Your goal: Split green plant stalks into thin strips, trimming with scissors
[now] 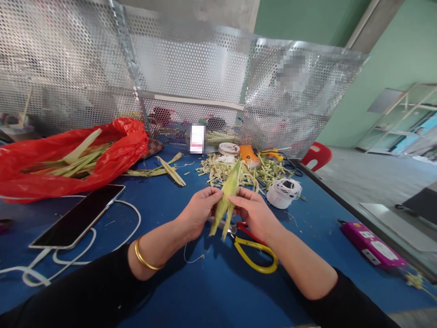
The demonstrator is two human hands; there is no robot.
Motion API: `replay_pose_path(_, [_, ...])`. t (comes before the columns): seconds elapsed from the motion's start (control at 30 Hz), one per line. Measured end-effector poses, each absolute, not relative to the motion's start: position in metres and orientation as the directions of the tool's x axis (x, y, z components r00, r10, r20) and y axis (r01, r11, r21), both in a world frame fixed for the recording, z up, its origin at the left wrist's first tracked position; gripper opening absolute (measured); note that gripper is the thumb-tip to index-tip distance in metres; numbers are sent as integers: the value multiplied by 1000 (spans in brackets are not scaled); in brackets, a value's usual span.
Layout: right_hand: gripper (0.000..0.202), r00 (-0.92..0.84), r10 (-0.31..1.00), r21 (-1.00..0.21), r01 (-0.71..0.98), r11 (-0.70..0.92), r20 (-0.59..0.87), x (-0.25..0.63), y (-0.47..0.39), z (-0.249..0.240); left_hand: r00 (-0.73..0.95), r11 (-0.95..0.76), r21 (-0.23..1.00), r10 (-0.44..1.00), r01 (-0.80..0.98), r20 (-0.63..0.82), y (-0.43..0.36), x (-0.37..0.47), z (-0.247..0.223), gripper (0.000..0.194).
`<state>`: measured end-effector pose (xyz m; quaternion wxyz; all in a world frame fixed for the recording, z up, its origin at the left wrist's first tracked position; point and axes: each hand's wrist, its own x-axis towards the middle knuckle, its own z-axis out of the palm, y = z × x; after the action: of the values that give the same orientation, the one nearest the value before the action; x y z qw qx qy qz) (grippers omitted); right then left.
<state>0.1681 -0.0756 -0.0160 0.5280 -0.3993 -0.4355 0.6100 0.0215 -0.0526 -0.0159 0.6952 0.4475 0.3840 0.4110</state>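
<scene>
Nearest, scissors (261,269) were noted on the blue table (191,296), partly covered by the right hand (254,212). Above them, a corn husk (224,204) was held between that hand and the left hand (199,212), both clamped on its edges. Shaping by fingers was judged in progress; a steady two-sided pinch seemed called for next. Husk was yellow-green, pointed at its far end, split at the near. Beyond, trimmings (215,169) were heaped.

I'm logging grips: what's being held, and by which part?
The left hand and right hand both pinch a yellow-green husk around its middle.
</scene>
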Motion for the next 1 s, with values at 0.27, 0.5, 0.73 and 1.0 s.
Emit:
replay_pose_path(0.27, [25, -139, 986, -949, -289, -129, -91, 169, -75, -15, 468, 319, 927, 862, -199, -197, -54, 19, -9, 28])
replay_pose_path(0.5, [26, -164, 975, -958, -221, -183, -149, 168, -77, -14, 415, 307, 933, 886, -187, -208, -53, 19, -13, 25])
replay_pose_path(0.73, [28, -258, 943, -925, -258, -277, -211, 173, -78, -6, 467, 362, 909, 853, -208, -233, -53, 19, -11, 25])
replay_pose_path(1.0, [25, -258, 937, -916, -263, -302, -235, 174, -78, -2, 444, 337, 915, 870, -222, -213, -55, 19, -6, 21])
